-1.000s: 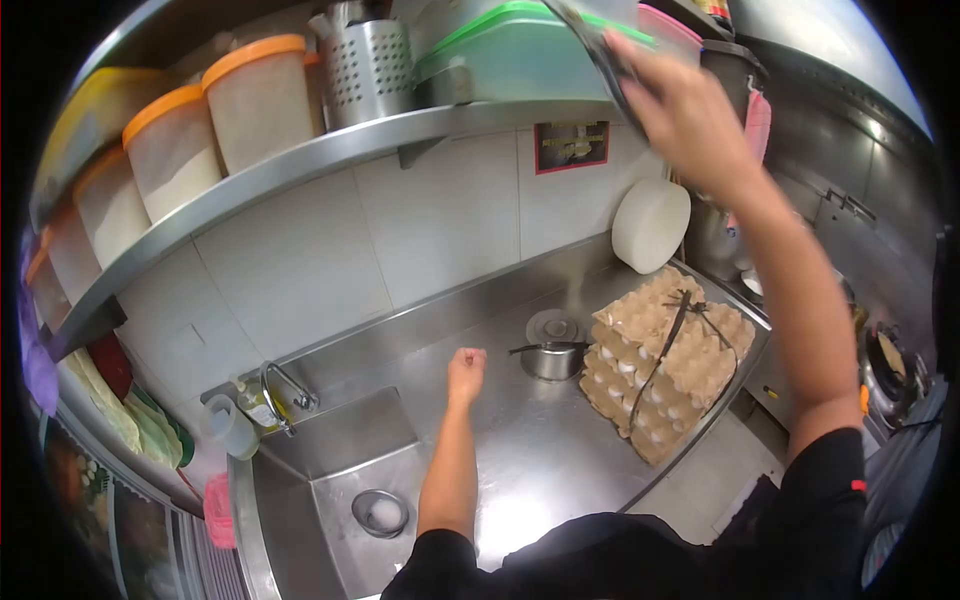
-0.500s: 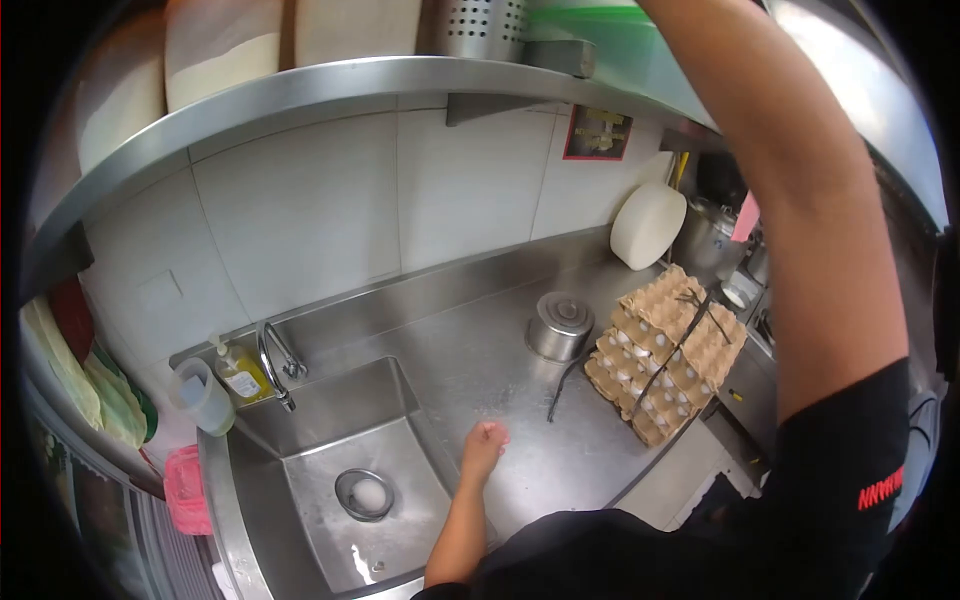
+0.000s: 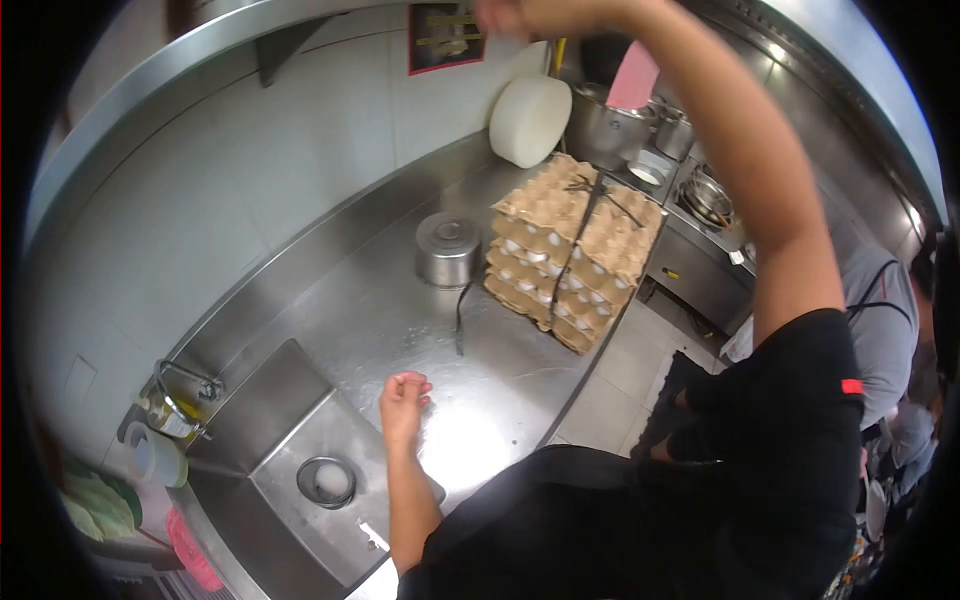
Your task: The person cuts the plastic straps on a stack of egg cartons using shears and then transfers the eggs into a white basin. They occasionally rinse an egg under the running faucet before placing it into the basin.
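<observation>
The left hand (image 3: pixel 405 402) hangs loosely open near the sink (image 3: pixel 275 411); the right hand (image 3: pixel 530 16) is too blurred to tell; black cord (image 3: pixel 579 232) ties the egg trays (image 3: pixel 545 198), right on the counter (image 3: pixel 385 290), probably against toppling.

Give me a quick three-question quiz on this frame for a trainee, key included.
1. Which is higher in view: the left hand or the right hand?
2. True or false: the lidded pot stands inside the sink.
3. Fill the gap: the stacked trays hold ____.

Key:
1. The right hand.
2. False; the pot stands on the counter, beside the trays.
3. Eggs.
</observation>
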A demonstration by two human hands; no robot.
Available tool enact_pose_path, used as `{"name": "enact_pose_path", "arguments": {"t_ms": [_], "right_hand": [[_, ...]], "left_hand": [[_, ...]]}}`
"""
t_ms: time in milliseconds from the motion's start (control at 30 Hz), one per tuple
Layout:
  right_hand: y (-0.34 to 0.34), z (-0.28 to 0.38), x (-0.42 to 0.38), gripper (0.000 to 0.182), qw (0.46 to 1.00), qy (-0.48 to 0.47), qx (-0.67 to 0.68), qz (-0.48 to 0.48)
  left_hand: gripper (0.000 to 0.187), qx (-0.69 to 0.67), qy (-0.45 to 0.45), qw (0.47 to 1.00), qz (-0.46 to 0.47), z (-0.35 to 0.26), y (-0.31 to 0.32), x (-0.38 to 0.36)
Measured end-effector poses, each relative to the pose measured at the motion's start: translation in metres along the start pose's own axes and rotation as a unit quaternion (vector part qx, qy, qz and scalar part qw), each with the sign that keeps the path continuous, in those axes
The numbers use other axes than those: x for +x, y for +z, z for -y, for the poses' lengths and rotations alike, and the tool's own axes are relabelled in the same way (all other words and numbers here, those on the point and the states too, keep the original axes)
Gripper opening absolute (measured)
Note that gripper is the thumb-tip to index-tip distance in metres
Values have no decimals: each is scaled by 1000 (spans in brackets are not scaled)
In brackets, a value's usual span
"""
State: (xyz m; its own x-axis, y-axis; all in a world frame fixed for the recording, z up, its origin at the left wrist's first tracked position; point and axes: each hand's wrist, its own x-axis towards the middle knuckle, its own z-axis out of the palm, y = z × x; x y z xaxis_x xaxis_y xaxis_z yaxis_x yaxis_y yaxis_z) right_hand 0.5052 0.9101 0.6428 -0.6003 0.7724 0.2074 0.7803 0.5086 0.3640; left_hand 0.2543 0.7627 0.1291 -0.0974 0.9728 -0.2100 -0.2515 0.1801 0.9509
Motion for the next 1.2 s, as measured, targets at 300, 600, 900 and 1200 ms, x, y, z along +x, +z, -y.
{"name": "enact_pose_path", "arguments": {"t_ms": [300,600,900,1200], "right_hand": [[319,-128,-156,63,942,222,224,119],[405,-239,-239,19,647,430,614,-142],[382,-229,-224,34,729,389,540,-161],[382,-213,-209,33,834,274,447,-172]], "left_hand": [[18,286,308,906,46,-135,170,47],[50,625,333,673,214,-154,386,165],[44,696,255,654,148,-175,401,145],[45,716,203,658,116,-176,407,127]]}}
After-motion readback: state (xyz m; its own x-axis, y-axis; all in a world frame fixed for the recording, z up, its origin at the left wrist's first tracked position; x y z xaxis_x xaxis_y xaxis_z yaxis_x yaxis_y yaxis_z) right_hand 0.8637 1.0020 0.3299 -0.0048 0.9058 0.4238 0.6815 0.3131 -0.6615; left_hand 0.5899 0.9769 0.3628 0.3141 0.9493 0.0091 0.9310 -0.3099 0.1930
